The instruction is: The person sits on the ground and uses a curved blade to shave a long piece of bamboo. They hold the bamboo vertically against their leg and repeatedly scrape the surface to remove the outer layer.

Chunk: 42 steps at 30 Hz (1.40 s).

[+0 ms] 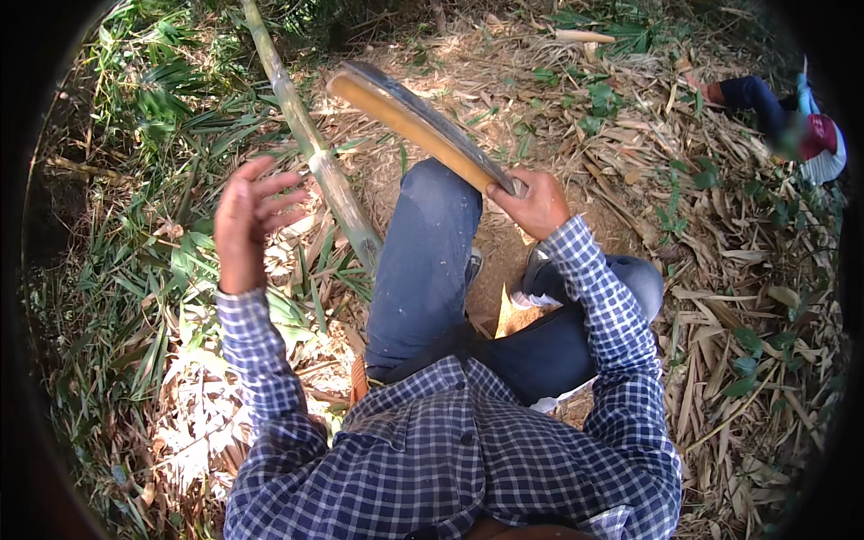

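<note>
My right hand [540,205] is closed around the near end of a long, slightly curved, blade-like piece [418,121], dark grey along one side and yellow-brown along the other. It slants up and left over my bent knee [439,193]; I cannot tell its exact kind. My left hand [247,220] is raised with its fingers apart and nothing in it. Just right of that hand, a jointed bamboo pole [301,126] runs from the top edge down to beside my leg, where its lower end is hidden.
Green leafy stalks [171,90] crowd the left side. Dry bamboo leaves [720,378] cover the ground at right. Another person [814,135] is low at the far right. An orange-brown object [359,380] shows beside my hip.
</note>
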### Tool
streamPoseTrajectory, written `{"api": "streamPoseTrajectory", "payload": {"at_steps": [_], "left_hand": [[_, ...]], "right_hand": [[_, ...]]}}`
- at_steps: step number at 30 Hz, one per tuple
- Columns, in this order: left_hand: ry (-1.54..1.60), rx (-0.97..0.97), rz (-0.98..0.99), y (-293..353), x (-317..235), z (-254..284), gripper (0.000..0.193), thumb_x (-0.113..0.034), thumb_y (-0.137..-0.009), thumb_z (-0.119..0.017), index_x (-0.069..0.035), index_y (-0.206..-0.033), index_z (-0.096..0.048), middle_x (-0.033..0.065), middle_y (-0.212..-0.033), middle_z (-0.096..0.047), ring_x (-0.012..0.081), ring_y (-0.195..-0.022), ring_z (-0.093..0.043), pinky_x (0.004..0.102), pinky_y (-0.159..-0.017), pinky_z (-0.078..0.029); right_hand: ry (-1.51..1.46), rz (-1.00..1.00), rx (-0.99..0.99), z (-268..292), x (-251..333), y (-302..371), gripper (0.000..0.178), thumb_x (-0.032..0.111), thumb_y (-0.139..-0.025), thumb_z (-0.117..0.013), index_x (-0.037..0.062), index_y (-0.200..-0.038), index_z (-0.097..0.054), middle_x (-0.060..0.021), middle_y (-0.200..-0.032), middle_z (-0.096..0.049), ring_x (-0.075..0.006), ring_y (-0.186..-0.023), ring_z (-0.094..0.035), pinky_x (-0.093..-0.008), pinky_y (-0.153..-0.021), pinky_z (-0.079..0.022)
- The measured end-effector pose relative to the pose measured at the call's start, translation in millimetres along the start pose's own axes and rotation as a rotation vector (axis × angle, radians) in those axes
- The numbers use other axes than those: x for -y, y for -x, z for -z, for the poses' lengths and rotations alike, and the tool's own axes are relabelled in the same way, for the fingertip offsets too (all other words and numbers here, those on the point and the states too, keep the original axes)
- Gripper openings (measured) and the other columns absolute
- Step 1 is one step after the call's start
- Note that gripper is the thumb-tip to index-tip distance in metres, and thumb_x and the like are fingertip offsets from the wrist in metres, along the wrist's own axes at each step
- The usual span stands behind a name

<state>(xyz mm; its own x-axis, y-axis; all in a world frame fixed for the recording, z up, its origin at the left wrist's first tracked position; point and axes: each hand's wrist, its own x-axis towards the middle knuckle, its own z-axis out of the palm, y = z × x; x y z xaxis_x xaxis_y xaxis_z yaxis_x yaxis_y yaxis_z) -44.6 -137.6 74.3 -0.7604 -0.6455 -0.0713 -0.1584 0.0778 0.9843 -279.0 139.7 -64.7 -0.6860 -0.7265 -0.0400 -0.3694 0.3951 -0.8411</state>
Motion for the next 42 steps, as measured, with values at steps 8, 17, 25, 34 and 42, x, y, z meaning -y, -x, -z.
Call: {"api": "streamPoseTrajectory", "payload": {"at_steps": [8,17,25,34,42], "left_hand": [[0.141,0.379,0.024,77,100,-182,0.044,-0.025,-0.106,-0.042,0.002,-0.141,-0.039,0.0087,-0.101,-0.063,0.0127,-0.092,-0.064,0.0253,-0.075,-0.052],[0.308,0.384,0.387,58,110,-133,0.039,-0.034,-0.106,-0.040,0.000,-0.120,-0.052,0.0071,-0.075,-0.061,0.0089,-0.040,-0.049,0.0206,-0.036,-0.040],[0.316,0.517,0.558,61,120,-138,0.031,-0.029,-0.106,-0.037,-0.002,-0.106,-0.053,0.0002,-0.064,-0.049,0.0050,-0.041,-0.038,0.0220,-0.035,-0.031],[0.329,0.427,0.595,65,118,-132,0.037,-0.039,-0.106,-0.040,-0.006,-0.097,-0.054,-0.0038,-0.058,-0.039,0.0035,-0.038,-0.031,0.0212,-0.033,-0.026],[0.275,0.321,0.571,70,117,-128,0.036,-0.037,-0.106,-0.041,-0.006,-0.090,-0.052,-0.0033,-0.055,-0.039,0.0040,-0.036,-0.030,0.0222,-0.033,-0.025]], "right_hand": [[-0.949,-0.452,-0.023,-46,69,70,0.021,0.019,-0.096,-0.063,-0.0008,-0.092,-0.063,-0.0001,-0.059,-0.054,-0.0063,-0.044,-0.048,-0.0217,-0.041,-0.040],[-0.369,-0.247,-0.163,-36,52,85,0.028,0.028,-0.091,-0.068,0.0004,-0.095,-0.064,-0.0056,-0.063,-0.061,-0.0172,-0.052,-0.060,-0.0301,-0.053,-0.046],[0.737,0.105,0.029,-1,44,83,0.025,0.030,-0.074,-0.070,0.0069,-0.081,-0.064,-0.0175,-0.059,-0.061,-0.0383,-0.059,-0.064,-0.0477,-0.057,-0.051],[0.816,0.043,0.157,4,35,48,0.026,0.030,-0.075,-0.071,0.0074,-0.087,-0.065,-0.0151,-0.065,-0.066,-0.0356,-0.061,-0.066,-0.0480,-0.057,-0.052],[0.736,0.167,0.241,-3,25,31,0.027,0.031,-0.076,-0.070,0.0060,-0.087,-0.066,-0.0167,-0.066,-0.066,-0.0362,-0.061,-0.066,-0.0480,-0.059,-0.053]]}}
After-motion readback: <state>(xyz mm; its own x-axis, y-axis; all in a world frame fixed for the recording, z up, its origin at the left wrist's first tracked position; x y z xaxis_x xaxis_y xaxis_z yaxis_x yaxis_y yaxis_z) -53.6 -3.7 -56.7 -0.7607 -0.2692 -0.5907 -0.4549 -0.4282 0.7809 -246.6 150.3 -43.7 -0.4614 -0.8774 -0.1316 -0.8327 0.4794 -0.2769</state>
